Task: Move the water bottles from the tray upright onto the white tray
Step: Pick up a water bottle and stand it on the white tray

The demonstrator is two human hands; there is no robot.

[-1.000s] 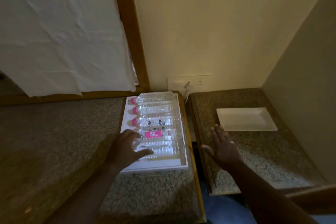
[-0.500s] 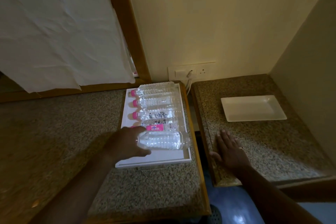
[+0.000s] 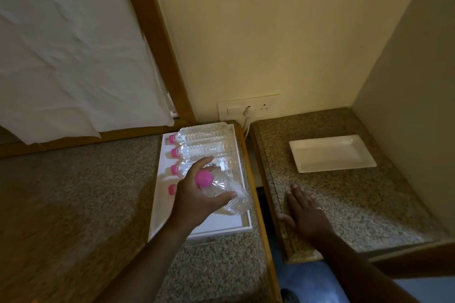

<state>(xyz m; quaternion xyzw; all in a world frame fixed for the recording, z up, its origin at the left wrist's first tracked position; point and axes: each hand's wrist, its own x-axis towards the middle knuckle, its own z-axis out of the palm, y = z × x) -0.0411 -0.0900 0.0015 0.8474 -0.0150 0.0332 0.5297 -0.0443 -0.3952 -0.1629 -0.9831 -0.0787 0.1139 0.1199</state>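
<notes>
My left hand (image 3: pixel 197 194) grips a clear water bottle (image 3: pixel 229 194) with a pink cap, lifted above the near part of the white box tray (image 3: pixel 221 226) and tilted, cap toward me. Several more clear bottles (image 3: pixel 204 149) with pink caps lie side by side in that tray, caps to the left. An empty white rectangular tray (image 3: pixel 332 152) sits on the right counter. My right hand (image 3: pixel 304 211) rests flat, fingers spread, on the right counter's near left part, holding nothing.
Two granite counters (image 3: pixel 73 204) with wooden edging are split by a dark gap (image 3: pixel 262 194). A wall socket with a plugged cable (image 3: pixel 247 109) is behind the tray. White cloth (image 3: pixel 69 44) hangs at the left. A side wall closes the right.
My left hand closed on the nearest bottle, lifted it off the tray and turned its cap up toward me. My right hand stays flat on the right counter.
</notes>
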